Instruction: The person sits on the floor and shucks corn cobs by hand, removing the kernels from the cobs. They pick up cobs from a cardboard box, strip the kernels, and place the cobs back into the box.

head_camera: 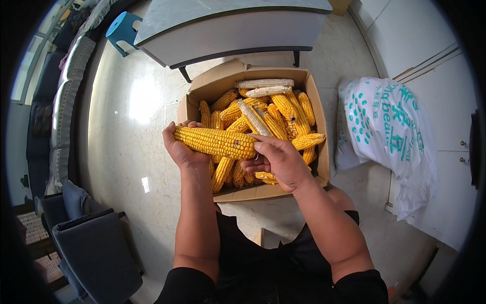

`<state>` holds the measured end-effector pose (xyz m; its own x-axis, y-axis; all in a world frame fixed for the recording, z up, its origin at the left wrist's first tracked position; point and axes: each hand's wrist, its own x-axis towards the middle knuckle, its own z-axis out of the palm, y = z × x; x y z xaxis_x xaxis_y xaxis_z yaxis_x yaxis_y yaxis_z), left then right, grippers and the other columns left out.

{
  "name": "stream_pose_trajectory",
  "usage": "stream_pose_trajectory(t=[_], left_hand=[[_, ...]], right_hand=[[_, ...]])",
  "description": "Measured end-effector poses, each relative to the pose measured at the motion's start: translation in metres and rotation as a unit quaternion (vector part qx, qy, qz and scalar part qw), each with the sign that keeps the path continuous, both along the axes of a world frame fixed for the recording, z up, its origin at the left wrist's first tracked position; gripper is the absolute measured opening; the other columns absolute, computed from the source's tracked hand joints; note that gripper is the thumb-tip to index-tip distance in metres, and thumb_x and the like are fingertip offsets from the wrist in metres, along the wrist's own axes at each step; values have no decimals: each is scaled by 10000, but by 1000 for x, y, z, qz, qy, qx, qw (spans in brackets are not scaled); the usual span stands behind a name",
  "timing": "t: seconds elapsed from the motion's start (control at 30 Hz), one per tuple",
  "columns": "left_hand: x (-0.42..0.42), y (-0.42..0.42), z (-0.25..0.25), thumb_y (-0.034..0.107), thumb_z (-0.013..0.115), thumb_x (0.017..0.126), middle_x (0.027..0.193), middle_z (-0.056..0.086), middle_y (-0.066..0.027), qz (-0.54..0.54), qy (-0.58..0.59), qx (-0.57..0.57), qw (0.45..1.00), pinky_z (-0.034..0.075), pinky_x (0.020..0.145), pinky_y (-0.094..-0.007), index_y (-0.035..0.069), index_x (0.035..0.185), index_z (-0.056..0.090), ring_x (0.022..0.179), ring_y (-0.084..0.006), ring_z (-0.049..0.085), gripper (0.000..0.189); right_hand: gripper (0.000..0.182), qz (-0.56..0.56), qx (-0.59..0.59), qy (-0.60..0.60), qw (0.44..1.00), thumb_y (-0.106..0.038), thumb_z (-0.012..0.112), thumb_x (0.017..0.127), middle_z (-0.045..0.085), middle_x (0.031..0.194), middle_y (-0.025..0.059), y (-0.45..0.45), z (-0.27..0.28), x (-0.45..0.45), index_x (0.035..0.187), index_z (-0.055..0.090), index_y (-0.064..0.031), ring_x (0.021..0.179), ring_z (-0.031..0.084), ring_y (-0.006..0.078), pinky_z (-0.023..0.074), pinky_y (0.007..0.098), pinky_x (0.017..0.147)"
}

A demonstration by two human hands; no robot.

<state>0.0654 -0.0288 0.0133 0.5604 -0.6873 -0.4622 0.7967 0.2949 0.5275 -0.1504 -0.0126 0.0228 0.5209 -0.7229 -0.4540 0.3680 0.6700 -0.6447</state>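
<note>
A large ear of yellow corn (214, 142) lies level in both hands above the box. My left hand (183, 148) grips its left end, with the fingers behind it. At the right end, my right hand (277, 157) presses its thumb near the tip, other fingers curled below. A small dark gap shows among the kernels close to that end. Beneath is a cardboard box (321, 125) full of yellow corn ears (283, 106). Several pale stripped cobs (264, 83) rest on top, one slanting across the middle. My hands and the held ear hide part of the pile.
A grey-topped table (235, 28) stands just beyond the box, and a blue plastic stool (124, 32) sits beside it. To the right, a white printed sack (383, 129) leans against white cabinets (452, 114). A dark cushioned seat (95, 254) is at lower left.
</note>
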Motion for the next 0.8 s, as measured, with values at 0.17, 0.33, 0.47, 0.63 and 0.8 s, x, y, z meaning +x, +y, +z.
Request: stream_pose_trajectory(t=[0.17, 0.33, 0.47, 0.63, 0.8], left_hand=[[-2, 1, -3, 208, 590, 861, 756, 547, -60, 11, -30, -21, 999, 537, 721, -353, 68, 848, 474, 679, -188, 577, 183], [-12, 0, 3, 211, 590, 858, 769, 550, -62, 21, -72, 4, 997, 536, 728, -359, 77, 864, 470, 682, -193, 575, 180], [-14, 1, 2, 211, 579, 860, 774, 545, -66, 19, -70, -7, 997, 534, 727, -366, 73, 859, 462, 696, -196, 573, 181], [-4, 2, -2, 224, 564, 865, 781, 536, -70, 5, -30, -35, 999, 531, 728, -365, 67, 860, 456, 717, -195, 569, 191], [-4, 3, -2, 231, 564, 860, 787, 539, -75, 9, -35, -55, 998, 531, 734, -364, 71, 848, 452, 721, -196, 569, 195]], right_hand=[[468, 19, -16, 40, 999, -120, 445, 1028, 661, 1027, 172, -2, -2, -2, 1442, 398, 91, 852, 714, 215, 620, 335, 770], [448, 31, -30, 113, 993, -57, 364, 1010, 671, 998, 179, -4, 3, 1, 1432, 435, 75, 790, 709, 191, 620, 309, 746], [457, 25, -75, 152, 985, -34, 341, 1003, 673, 995, 166, -2, 2, 2, 1440, 435, 60, 787, 710, 194, 619, 313, 741], [384, -34, 13, 73, 997, -102, 425, 1007, 672, 980, 147, -3, 3, 5, 1323, 515, 96, 797, 716, 211, 620, 316, 719], [376, -36, 19, 57, 998, -206, 515, 1017, 649, 960, 114, -1, 3, 5, 1238, 545, 96, 810, 717, 230, 616, 324, 719]])
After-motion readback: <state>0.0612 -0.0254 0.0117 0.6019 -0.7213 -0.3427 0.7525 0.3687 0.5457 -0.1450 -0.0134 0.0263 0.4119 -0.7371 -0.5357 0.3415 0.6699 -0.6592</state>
